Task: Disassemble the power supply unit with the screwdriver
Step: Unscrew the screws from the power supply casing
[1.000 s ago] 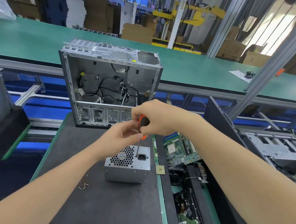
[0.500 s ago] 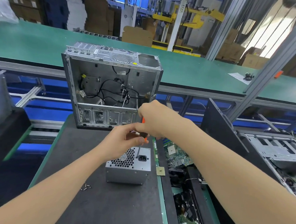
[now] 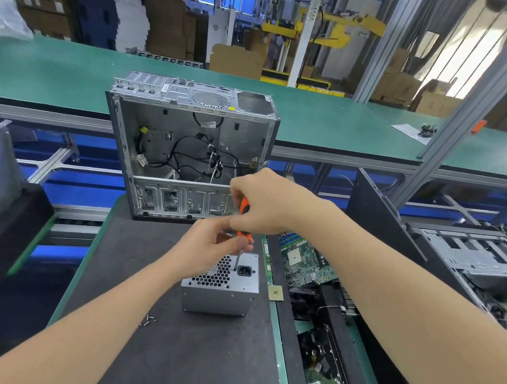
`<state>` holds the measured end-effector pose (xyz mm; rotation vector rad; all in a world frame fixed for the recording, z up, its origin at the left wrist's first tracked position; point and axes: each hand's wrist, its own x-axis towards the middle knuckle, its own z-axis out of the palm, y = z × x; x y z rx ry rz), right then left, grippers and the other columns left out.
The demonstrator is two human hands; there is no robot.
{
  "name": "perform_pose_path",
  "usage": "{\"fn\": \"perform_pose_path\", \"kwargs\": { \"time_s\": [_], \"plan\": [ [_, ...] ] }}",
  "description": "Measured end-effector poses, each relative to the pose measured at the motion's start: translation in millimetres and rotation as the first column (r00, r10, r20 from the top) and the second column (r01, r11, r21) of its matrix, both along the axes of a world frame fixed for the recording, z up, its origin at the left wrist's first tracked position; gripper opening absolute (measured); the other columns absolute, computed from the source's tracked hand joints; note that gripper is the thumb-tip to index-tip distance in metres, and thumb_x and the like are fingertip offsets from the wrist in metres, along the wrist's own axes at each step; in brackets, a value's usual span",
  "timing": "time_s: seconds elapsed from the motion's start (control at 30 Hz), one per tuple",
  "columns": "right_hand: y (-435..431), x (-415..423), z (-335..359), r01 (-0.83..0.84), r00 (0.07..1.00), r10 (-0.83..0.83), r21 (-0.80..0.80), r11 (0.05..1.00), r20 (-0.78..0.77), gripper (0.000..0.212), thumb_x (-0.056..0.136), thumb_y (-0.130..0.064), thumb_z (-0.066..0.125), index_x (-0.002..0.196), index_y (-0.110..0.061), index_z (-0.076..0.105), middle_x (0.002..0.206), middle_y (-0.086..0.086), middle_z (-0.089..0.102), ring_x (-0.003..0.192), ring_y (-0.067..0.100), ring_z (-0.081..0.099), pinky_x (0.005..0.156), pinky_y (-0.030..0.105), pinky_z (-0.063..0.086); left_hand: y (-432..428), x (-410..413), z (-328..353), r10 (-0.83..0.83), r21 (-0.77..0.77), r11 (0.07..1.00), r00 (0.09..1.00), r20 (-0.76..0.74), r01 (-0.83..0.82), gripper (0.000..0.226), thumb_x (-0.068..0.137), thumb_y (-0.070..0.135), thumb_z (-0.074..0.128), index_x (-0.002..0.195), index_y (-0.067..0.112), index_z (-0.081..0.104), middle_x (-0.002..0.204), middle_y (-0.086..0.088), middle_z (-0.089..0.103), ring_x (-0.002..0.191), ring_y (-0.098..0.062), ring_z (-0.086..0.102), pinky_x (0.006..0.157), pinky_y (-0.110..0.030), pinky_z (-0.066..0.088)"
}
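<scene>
Right hand point(image 3: 263, 204): your fingers are clamped round the orange-black handle of the screwdriver point(image 3: 244, 206), which is held near upright.
Left hand point(image 3: 213, 242): your thumb and fingertips pinch the bottom of the handle, where the shaft starts.
Tip: the shaft drops to the top face of the power supply unit point(image 3: 221, 290), just left of the power socket point(image 3: 247, 270). The contact is too small to tell.
Unit: it sits on the dark mat point(image 3: 153, 358), close to the mat's right edge and in front of the open computer case point(image 3: 189, 146).
Right edge: a CPU chip point(image 3: 275, 292) lies just beside the unit, with a motherboard point(image 3: 304, 263) beyond it.
Room: the mat runs left and toward you, with loose screws point(image 3: 148, 321) near the unit's front-left corner.
Far: a green conveyor point(image 3: 46, 69) sits behind the case.
</scene>
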<state>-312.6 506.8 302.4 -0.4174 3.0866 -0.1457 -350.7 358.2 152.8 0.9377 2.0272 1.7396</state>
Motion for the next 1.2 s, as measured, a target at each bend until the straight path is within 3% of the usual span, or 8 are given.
{"fn": "perform_pose_path", "kwargs": {
  "time_s": [0.1,0.2,0.4,0.5,0.7,0.83,0.97,1.2],
  "plan": [
    [-9,-1,-8,0.252,0.954,-0.234,0.082,0.964,-0.185,0.038,0.086,-0.055,0.059,0.085,-0.018,0.052,0.076,-0.002,0.038,0.059,0.017,0.040,0.051,0.029,0.031,0,0,-1,0.006,-0.001,1.000,1.000,0.003,-0.006,0.016,0.092,0.043,0.069,0.105,0.036,0.074,0.103,0.005,0.080,0.100,-0.015,0.077,0.090,-0.040,0.063],
    [-15,-3,-14,0.300,0.952,-0.292,0.078,0.951,-0.096,0.038,0.093,-0.044,0.061,0.076,-0.015,0.044,0.073,0.001,0.042,0.054,0.017,0.045,0.046,0.028,0.033,0,0,-2,0.000,-0.015,1.000,1.000,-0.006,0.000,0.015,0.100,0.031,0.068,0.114,0.026,0.071,0.107,0.003,0.079,0.102,-0.017,0.077,0.091,-0.044,0.063],
    [-2,-5,3,0.065,0.994,-0.069,0.051,0.997,0.089,0.014,0.084,-0.026,0.070,0.090,-0.013,0.067,0.064,-0.002,0.063,0.045,0.014,0.062,0.042,0.027,0.052,-1,0,-3,-0.022,0.010,1.000,1.000,0.012,0.021,0.024,0.105,0.023,0.063,0.128,0.027,0.066,0.112,0.004,0.078,0.107,-0.017,0.076,0.092,-0.036,0.062],
    [7,-8,9,-0.099,0.985,0.093,0.037,0.994,0.147,0.011,0.078,-0.022,0.074,0.086,-0.023,0.067,0.072,-0.009,0.066,0.058,0.002,0.057,0.046,0.017,0.039,-1,-1,-5,-0.027,0.011,1.000,0.999,0.018,0.026,0.020,0.105,0.022,0.062,0.125,0.020,0.067,0.111,0.001,0.078,0.107,-0.018,0.076,0.090,-0.036,0.062],
    [11,-12,8,-0.185,0.970,0.174,0.050,0.982,0.171,0.014,0.078,-0.024,0.075,0.088,-0.026,0.067,0.079,-0.011,0.067,0.075,0.006,0.059,0.051,0.021,0.033,1,1,-5,-0.031,-0.010,0.999,1.000,-0.004,0.031,0.022,0.106,0.020,0.061,0.127,0.020,0.067,0.107,0.001,0.079,0.106,-0.016,0.075,0.089,-0.036,0.062],
    [8,-4,4,-0.031,0.999,0.031,0.000,1.000,0.015,0.031,0.084,-0.055,0.066,0.087,-0.024,0.059,0.079,-0.009,0.058,0.080,0.015,0.059,0.062,0.032,0.046,2,1,-5,-0.013,-0.017,1.000,1.000,0.013,0.014,0.019,0.105,0.025,0.063,0.123,0.026,0.070,0.106,0.002,0.080,0.105,-0.016,0.076,0.093,-0.043,0.061],
    [-9,-2,-8,0.326,0.915,-0.291,0.089,0.941,-0.279,0.058,0.090,-0.072,0.046,0.067,-0.019,0.038,0.071,-0.001,0.036,0.062,0.024,0.042,0.053,0.030,0.032,1,2,-3,-0.027,-0.015,1.000,1.000,0.007,0.027,0.019,0.105,0.027,0.061,0.116,0.040,0.070,0.106,0.003,0.079,0.105,-0.016,0.075,0.091,-0.039,0.061],
    [-9,-7,-10,0.210,0.978,-0.210,0.025,0.977,0.006,0.032,0.087,-0.035,0.071,0.076,-0.015,0.049,0.070,0.001,0.053,0.053,0.017,0.051,0.045,0.025,0.035,-1,2,-5,-0.023,0.013,1.000,0.999,0.032,0.022,0.020,0.104,0.024,0.063,0.124,0.027,0.066,0.109,0.002,0.079,0.106,-0.016,0.075,0.087,-0.030,0.060]
  ]
}}
